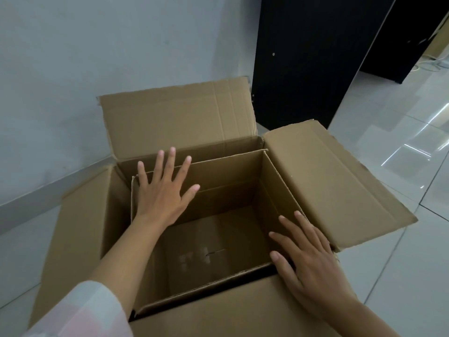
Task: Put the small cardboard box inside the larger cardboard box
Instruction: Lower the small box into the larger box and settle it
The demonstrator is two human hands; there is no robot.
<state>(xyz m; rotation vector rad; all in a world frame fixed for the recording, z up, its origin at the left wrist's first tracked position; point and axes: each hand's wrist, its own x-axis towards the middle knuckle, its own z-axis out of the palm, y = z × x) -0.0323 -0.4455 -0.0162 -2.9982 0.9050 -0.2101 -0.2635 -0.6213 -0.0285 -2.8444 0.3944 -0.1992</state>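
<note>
The larger cardboard box (335,181) stands on the floor with all its flaps folded outward. The small cardboard box (226,190), open-topped and empty, sits inside it, its rim just below the larger box's opening. My left hand (162,190) hovers with fingers spread over the small box's far left corner. My right hand (308,259) is spread flat at the near right corner, over the rims of both boxes. Neither hand holds anything.
A pale wall (97,45) rises right behind the box. A black cabinet (303,57) stands at the back right. Glossy white floor tiles (401,154) stretch to the right, with cables (430,62) at the far right edge.
</note>
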